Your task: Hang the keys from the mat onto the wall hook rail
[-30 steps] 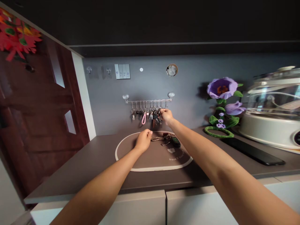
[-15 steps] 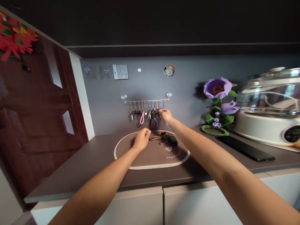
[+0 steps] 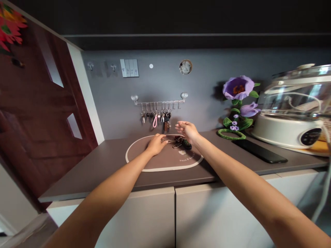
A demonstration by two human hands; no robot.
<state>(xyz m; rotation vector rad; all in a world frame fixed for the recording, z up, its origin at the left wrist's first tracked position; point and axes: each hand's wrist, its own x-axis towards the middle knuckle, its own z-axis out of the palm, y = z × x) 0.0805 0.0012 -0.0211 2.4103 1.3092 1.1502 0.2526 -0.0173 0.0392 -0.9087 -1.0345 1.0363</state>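
Note:
My left hand (image 3: 156, 144) is low over the brown mat (image 3: 152, 162), at the end of a braided cord (image 3: 170, 141). Its thumb and fingers are slightly apart; whether they touch the cord is unclear. The cord belongs to a bunch of keys with a dark car key fob (image 3: 186, 143) lying on the mat. Above that bunch is my right hand (image 3: 188, 131), open, its fingers stretched out and holding nothing. Behind both hands, a clear hook rack (image 3: 160, 102) on the wall carries several keys, a pink strap (image 3: 155, 121) and a brown tag (image 3: 166, 126).
A black phone (image 3: 260, 151) lies to the right, before purple craft flowers (image 3: 238, 88) with a green ring base. Farther right stands a white appliance (image 3: 279, 129) with a clear top. A dark shelf (image 3: 181, 20) overhangs the counter (image 3: 103, 172); a dark red door (image 3: 38, 120) is left.
My right hand has come down from the key rack and its fingers have opened. My left hand's fingers have loosened near the cord. The whole view has shifted slightly.

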